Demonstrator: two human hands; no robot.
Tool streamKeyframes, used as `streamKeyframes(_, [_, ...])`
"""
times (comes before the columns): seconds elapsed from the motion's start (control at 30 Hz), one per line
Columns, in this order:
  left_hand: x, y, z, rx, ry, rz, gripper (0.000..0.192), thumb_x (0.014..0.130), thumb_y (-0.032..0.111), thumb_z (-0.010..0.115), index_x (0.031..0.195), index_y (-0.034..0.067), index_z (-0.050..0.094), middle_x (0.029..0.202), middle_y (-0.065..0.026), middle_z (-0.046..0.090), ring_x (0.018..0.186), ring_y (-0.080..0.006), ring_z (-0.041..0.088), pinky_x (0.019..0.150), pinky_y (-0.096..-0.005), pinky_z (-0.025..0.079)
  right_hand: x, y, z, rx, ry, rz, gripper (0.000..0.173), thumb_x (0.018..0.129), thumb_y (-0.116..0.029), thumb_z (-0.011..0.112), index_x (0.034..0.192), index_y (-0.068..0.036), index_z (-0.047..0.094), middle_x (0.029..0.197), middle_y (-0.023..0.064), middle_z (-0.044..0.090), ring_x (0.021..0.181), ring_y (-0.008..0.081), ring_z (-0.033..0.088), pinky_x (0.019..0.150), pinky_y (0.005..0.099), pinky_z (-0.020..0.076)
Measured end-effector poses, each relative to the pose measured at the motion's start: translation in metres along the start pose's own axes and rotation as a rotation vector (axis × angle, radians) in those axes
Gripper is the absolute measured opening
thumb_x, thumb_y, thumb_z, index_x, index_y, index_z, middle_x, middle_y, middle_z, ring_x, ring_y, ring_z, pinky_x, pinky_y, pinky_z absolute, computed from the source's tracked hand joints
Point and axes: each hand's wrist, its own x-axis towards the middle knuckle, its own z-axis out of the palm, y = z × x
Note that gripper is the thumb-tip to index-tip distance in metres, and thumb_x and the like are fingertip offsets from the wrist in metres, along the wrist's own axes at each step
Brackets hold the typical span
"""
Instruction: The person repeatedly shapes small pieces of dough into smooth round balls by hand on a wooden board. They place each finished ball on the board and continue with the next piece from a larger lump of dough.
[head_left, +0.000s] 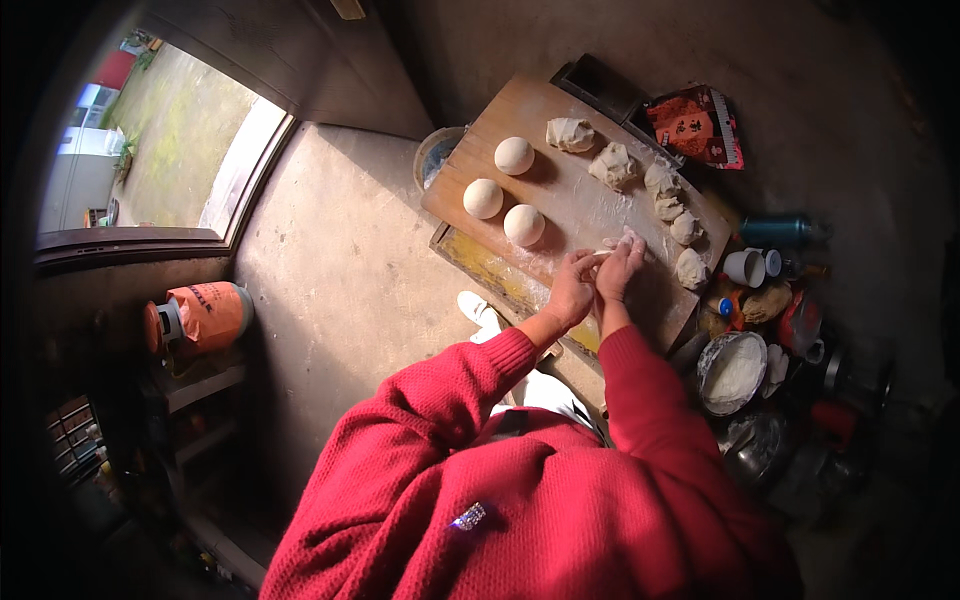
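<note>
Over the near edge of a floured wooden board, my left hand and my right hand meet. Between their fingers a bit of pale dough shows, mostly hidden by the hands. Flour coats the right fingertips. Three smooth dough balls sit on the board's left part. Rough dough lumps lie along its far and right sides, among them one at the far edge, a larger one beside it and one near the right edge.
A bowl of flour, a white cup and a teal bottle stand right of the board. Behind it lies a red packet; a bucket is at its left corner. An orange-covered gas cylinder stands far left, below a doorway.
</note>
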Motion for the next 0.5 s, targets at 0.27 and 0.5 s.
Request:
streamKeyframes(0.27, [0.02,0.029,0.007,-0.377,0.0,-0.445,0.073,0.075,-0.012,0.055,0.145,0.008,0.044,0.11,-0.0103,0.06,0.106,-0.0236,0.06,0.089,-0.0293,0.05,0.069,0.014,0.015,-0.334,-0.166,0.094,0.028,0.093,-0.018,0.048,0.112,0.001,0.057,0.09,0.015,0.065,0.076,0.0272,0.063,0.073,0.0381,0.0507])
streamKeyframes(0.5, [0.009,-0.041,0.003,-0.312,0.048,-0.151,0.054,0.077,-0.015,0.052,0.127,0.003,0.062,0.105,-0.011,0.059,0.098,-0.0216,0.06,0.081,-0.0289,0.051,0.006,0.014,0.011,-0.214,-0.047,-0.202,0.029,0.095,-0.019,0.044,0.116,-0.005,0.058,0.091,0.0141,0.064,0.079,0.0245,0.062,0.072,0.0371,0.0499])
